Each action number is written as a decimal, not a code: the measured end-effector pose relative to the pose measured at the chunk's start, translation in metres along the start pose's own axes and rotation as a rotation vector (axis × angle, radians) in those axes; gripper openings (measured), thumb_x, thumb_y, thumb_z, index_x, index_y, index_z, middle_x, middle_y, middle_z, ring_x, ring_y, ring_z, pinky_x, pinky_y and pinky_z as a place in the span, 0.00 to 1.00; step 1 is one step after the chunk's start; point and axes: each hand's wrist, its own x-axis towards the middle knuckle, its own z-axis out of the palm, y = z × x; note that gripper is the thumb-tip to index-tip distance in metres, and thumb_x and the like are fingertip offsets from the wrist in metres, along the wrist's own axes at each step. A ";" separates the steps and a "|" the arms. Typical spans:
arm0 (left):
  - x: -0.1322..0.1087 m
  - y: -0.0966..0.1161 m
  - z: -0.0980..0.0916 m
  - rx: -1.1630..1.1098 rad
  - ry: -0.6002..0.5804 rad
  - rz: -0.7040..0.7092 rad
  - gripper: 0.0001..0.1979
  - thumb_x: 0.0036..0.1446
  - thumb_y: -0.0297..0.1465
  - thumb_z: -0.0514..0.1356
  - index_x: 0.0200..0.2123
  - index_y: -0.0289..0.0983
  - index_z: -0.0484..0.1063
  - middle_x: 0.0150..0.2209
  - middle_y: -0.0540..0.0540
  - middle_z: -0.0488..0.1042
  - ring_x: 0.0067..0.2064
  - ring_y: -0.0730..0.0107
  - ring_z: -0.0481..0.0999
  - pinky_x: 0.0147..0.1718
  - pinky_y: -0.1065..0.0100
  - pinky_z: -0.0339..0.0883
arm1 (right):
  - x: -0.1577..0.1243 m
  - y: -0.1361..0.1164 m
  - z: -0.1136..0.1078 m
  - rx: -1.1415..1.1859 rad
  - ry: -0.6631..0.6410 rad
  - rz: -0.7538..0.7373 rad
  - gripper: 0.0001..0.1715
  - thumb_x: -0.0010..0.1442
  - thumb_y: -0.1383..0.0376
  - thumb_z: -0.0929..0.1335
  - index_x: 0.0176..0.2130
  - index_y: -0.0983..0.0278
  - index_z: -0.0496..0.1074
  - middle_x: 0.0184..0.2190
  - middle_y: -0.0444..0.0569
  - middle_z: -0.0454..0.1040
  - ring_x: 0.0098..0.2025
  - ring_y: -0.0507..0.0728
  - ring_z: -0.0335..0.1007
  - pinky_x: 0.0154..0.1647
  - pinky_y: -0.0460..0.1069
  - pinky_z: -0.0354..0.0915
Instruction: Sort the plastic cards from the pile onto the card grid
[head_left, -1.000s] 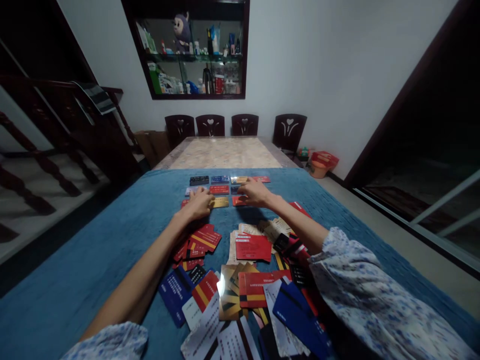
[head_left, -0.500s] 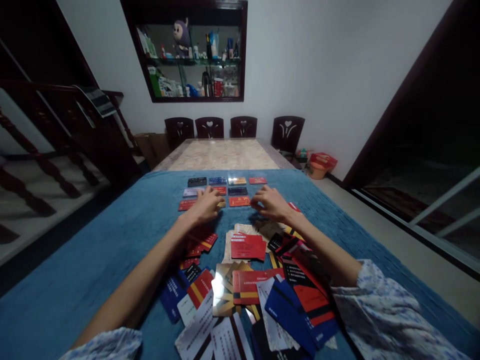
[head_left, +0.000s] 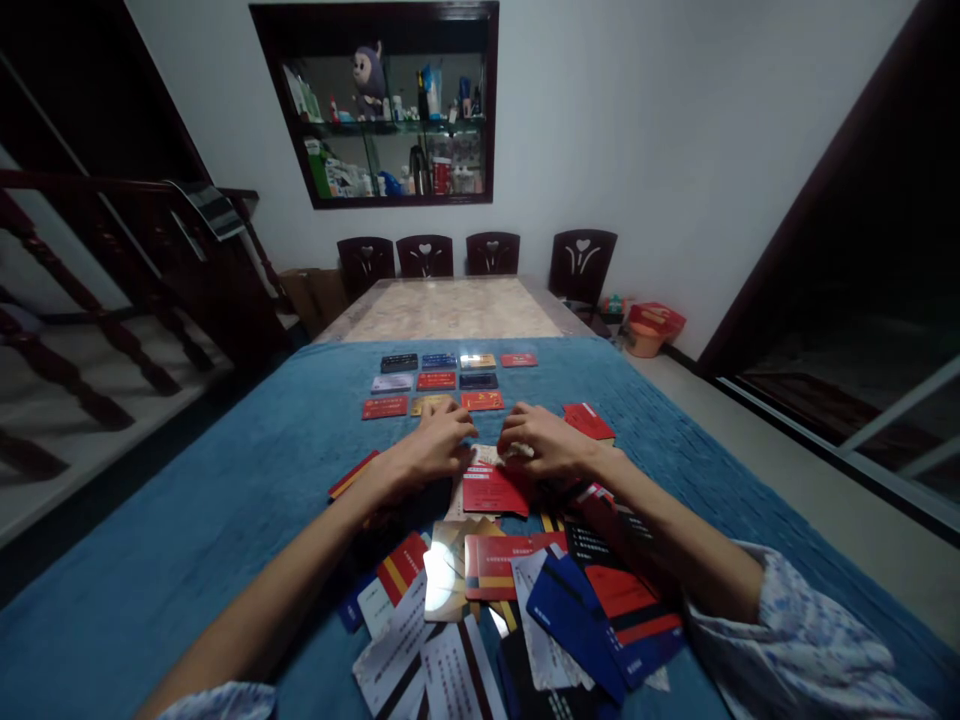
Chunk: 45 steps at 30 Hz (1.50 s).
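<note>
My left hand (head_left: 444,440) is over the near side of the card rows, its fingers curled down by the top edge of a beige card (head_left: 486,455). What lies under those fingertips is hidden. My right hand (head_left: 546,440) faces it from the other side, fingers bent together at the right end of the beige cards. A red card (head_left: 495,490) lies on the beige ones just below both hands. Beyond my left fingers is a yellow card (head_left: 424,406), partly covered by the hand. An orange-red card (head_left: 482,400) is beside it.
Small card stacks stand in rows, among them a black stack (head_left: 399,362) and a white stack (head_left: 392,383). Loose cards, including a blue card (head_left: 574,610), spread across the blue cloth (head_left: 187,510) near me. A red stack (head_left: 588,421) sits right of my right hand.
Both hands have drawn back toward me from the card rows and come closer together over the beige cards. The middle stacks, previously behind my left hand, now show.
</note>
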 end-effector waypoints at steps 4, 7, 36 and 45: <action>-0.001 0.008 -0.003 -0.042 -0.037 0.023 0.10 0.59 0.32 0.58 0.43 0.38 0.76 0.46 0.42 0.74 0.52 0.55 0.63 0.48 0.54 0.54 | -0.001 -0.002 0.003 0.007 -0.024 -0.001 0.11 0.57 0.61 0.72 0.41 0.61 0.78 0.41 0.51 0.75 0.45 0.60 0.62 0.46 0.54 0.58; 0.000 0.010 -0.003 -0.035 -0.063 -0.006 0.10 0.60 0.31 0.57 0.43 0.38 0.75 0.46 0.42 0.74 0.52 0.55 0.63 0.48 0.55 0.54 | 0.001 -0.003 0.008 -0.028 -0.031 0.067 0.14 0.59 0.59 0.71 0.44 0.61 0.77 0.44 0.53 0.74 0.47 0.61 0.62 0.45 0.54 0.59; 0.011 0.015 0.027 -0.078 -0.036 -0.356 0.11 0.59 0.31 0.53 0.36 0.35 0.74 0.39 0.40 0.78 0.46 0.55 0.71 0.45 0.57 0.59 | 0.006 -0.011 0.023 -0.049 -0.078 0.232 0.16 0.67 0.62 0.64 0.51 0.61 0.73 0.48 0.55 0.72 0.50 0.61 0.62 0.43 0.53 0.57; 0.009 0.019 0.022 -0.162 -0.024 -0.330 0.09 0.59 0.31 0.54 0.39 0.36 0.72 0.41 0.42 0.76 0.48 0.55 0.69 0.47 0.53 0.58 | 0.007 -0.014 0.021 -0.052 -0.065 0.283 0.16 0.68 0.63 0.63 0.52 0.60 0.73 0.48 0.55 0.72 0.50 0.62 0.63 0.45 0.54 0.57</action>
